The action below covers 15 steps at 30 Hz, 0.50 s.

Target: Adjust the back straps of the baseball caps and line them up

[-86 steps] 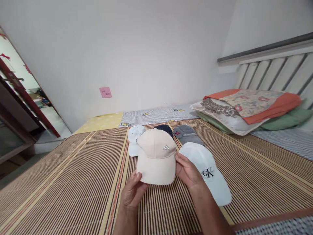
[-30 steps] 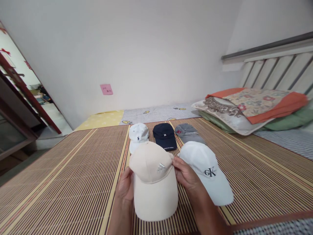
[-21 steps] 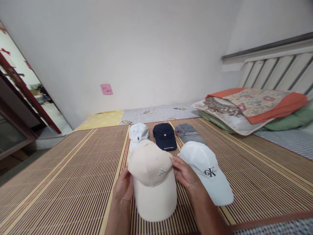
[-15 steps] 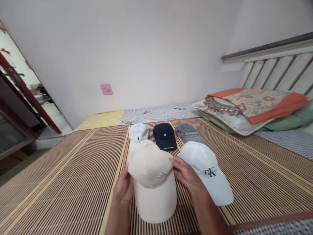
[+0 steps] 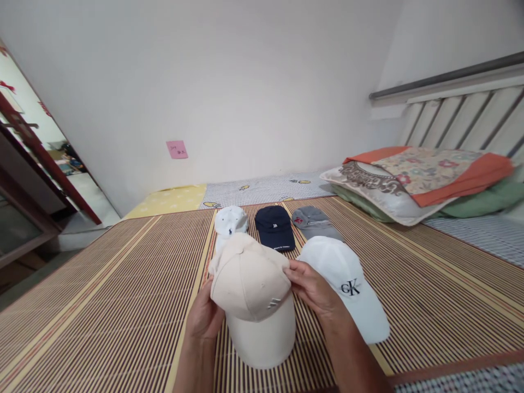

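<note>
A cream baseball cap with a small striped logo is held between my two hands, its brim toward me. My left hand grips its left edge, and the fingertips are partly hidden behind the cap. On the other side, my right hand pinches the right edge with thumb and fingers. Just right of that hand lies a white cap with dark letters. Behind the cream cap are a white cap with a small dark emblem, a navy cap and a grey cap, in a row.
A striped bamboo mat covers the bed under the caps. Pillows are stacked at the right by a white radiator. A pink note is stuck to the wall. At the far left is an open doorway.
The cream cap has tilted slightly in my hands, its crown leaning more toward me and its brim looking shorter. Both hands keep their hold. The other caps stay in place.
</note>
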Motion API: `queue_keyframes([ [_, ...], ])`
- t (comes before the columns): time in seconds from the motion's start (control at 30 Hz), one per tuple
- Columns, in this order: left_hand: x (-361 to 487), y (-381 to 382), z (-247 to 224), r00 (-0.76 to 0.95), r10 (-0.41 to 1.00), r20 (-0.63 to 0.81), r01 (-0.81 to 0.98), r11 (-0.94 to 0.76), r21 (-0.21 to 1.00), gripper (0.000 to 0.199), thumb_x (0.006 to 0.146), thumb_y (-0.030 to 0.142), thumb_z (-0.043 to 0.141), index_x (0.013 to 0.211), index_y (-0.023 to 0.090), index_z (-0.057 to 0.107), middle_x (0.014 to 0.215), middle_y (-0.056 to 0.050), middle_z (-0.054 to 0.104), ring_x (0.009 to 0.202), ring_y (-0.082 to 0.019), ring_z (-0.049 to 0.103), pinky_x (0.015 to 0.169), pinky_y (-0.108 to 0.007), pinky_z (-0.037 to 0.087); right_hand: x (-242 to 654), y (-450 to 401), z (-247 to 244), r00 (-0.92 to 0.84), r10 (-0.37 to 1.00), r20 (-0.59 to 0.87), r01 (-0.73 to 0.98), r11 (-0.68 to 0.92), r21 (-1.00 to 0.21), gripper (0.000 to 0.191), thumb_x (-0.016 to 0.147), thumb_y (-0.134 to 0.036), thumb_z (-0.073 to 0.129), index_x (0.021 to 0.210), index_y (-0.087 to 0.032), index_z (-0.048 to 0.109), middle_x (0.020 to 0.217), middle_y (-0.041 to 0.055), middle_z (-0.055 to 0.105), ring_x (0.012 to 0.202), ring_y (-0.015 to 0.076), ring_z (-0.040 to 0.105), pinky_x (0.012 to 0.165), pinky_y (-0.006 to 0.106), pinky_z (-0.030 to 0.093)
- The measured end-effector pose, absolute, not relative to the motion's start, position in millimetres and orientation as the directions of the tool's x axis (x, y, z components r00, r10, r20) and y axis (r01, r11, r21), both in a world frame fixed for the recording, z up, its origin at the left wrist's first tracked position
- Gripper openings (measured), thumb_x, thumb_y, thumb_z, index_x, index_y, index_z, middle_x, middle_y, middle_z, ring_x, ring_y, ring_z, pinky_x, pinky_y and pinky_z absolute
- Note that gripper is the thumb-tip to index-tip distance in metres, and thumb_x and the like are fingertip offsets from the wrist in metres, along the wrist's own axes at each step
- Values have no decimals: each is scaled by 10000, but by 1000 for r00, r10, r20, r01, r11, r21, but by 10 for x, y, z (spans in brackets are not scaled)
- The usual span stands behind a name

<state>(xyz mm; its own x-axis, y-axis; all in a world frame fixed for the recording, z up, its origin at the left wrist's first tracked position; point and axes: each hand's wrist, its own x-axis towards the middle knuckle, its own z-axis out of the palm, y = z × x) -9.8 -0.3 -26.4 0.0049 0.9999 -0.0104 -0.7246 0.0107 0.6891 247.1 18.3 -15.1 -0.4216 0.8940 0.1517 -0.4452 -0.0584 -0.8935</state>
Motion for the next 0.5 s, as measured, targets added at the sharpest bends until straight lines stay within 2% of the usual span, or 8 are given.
queue_keyframes([
  [0.17, -70, 4, -225, -3, 1000, -3, -729, 0, 684, 257, 877, 293, 746, 1104, 194, 818, 1141, -85, 823, 1226, -308, 699, 1099, -375, 545, 2461, 174, -134, -425, 892, 154, -441, -55, -896, 382, 870, -459, 790, 1166, -217, 791, 1061, 94, 815, 957, 238, 729, 930, 377, 513],
  [0.3, -55, -38, -119, -62, 998, -2, -713, -43, 700, 382, 840, 238, 774, 1222, 231, 768, 1158, -54, 818, 1119, -248, 744, 1049, -320, 562, 2494, 167, -82, -395, 898, 195, -397, 24, -918, 323, 888, -386, 767, 1170, -231, 790, 1116, 74, 804, 1044, 250, 705, 1014, 395, 472],
  [0.43, -58, -90, -35, -113, 994, -2, -612, -68, 788, 440, 753, 206, 825, 1189, 199, 774, 955, -35, 831, 815, -204, 774, 797, -261, 620, 2535, 134, 39, -360, 895, 262, -335, 137, -932, 265, 856, -301, 749, 1106, -235, 808, 1096, 44, 802, 1057, 259, 683, 954, 357, 477],
  [0.5, -54, -109, -6, -156, 988, 5, -571, -94, 816, 435, 713, 209, 844, 1144, 185, 786, 921, -43, 828, 773, -204, 767, 718, -250, 613, 2545, 111, 106, -347, 893, 288, -297, 187, -936, 254, 843, -262, 732, 1082, -234, 812, 1055, 34, 802, 1018, 255, 683, 897, 341, 485],
])
